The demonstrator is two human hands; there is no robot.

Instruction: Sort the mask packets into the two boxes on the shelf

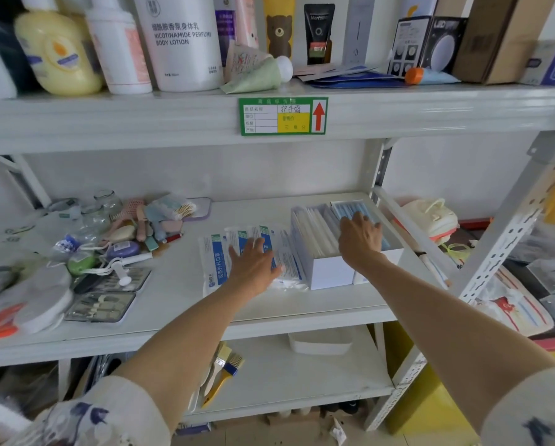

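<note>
Several white and blue mask packets (215,255) lie fanned out flat on the middle shelf. My left hand (252,262) rests on them with fingers spread and straight. To their right stand two white boxes side by side. The left box (326,272) holds upright white packets. The right box (395,254) holds blue packets (350,207) at its far end. My right hand (360,236) reaches down into the right box, fingers on the blue packets; whether it grips one is hidden.
Toiletries, soap bars, jars and manicure kits (99,305) crowd the shelf's left side. Bottles and tubes fill the upper shelf above a green price label (282,116). A perforated metal upright (501,239) stands right of the boxes. Paint brushes (221,371) lie on the lower shelf.
</note>
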